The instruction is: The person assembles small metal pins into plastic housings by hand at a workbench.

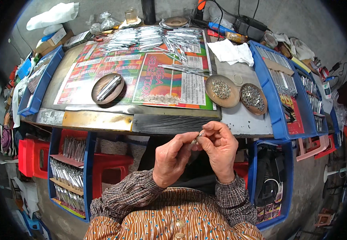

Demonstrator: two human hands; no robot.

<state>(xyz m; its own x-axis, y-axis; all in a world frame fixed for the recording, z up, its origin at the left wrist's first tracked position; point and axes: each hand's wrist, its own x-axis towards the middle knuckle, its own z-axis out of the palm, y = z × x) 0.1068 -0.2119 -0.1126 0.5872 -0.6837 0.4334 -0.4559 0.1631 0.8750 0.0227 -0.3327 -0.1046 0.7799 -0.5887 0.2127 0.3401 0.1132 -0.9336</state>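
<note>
My left hand (172, 158) and my right hand (220, 149) meet just in front of the table edge, fingertips pinched together. Between them is a small silvery metal piece (199, 137), mostly covered by the fingers, so its kind cannot be made out. Just beyond the hands on the table, a shallow wooden bowl (234, 96) holds tiny metal parts. A darker bowl (264, 105) beside it is filled with small grey metal bits. To the left, a brown bowl (94, 96) carries a few long silver metal pieces.
Slim silver metal pieces (143, 39) lie heaped at the back of the table on a colourful printed sheet (113, 68). Blue bins (264, 86) of similar pieces flank the table. Below it stand a blue bin (87, 176) at left, another (290, 172) at right, and red stools (33, 158).
</note>
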